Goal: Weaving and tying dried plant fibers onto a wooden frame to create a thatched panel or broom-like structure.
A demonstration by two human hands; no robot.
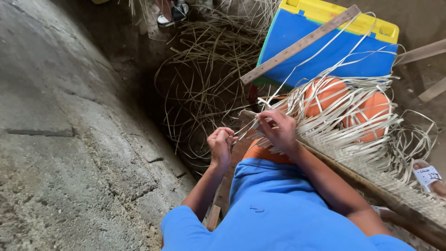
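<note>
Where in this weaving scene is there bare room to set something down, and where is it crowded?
Free: the grey concrete floor left of the left hand. Crowded: loose strips tangle ahead of both hands; the woven mat fills the area beside the right hand; a wooden ruler crosses the blue board.

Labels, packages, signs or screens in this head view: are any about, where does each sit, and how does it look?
White tag: far right edge, on a sandal strap; a small rectangle with dark marks.
Blue and yellow box: top centre-right, behind the pale strips; a tilted blue panel with a yellow rim, a wooden slat lying across it.
No signs or screens show.
</note>
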